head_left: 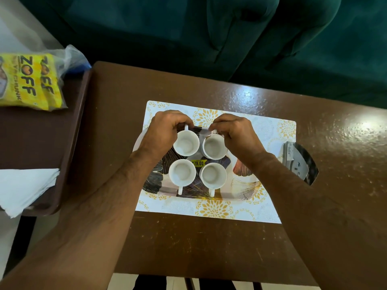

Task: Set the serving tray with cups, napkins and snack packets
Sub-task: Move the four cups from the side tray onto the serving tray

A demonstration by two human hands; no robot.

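Several white cups stand upright on a patterned serving tray [245, 185] that rests on a white and gold placemat [270, 208]. My left hand [165, 128] pinches the handle of the far left cup [186, 142]. Across from it, my right hand [236, 132] pinches the handle of the far right cup [214, 146]. Both near cups [181, 172] [213, 175] stand free, their handles pointing toward me. Yellow snack packets [29, 82] and a stack of white napkins [23, 187] lie on a brown side tray at the left.
The brown table [209, 243] carries the placemat in its middle. A dark brown side tray [69, 126] adjoins the table's left edge. A shiny metal object [297, 162] lies just right of the placemat. A green sofa [230, 34] fills the far side.
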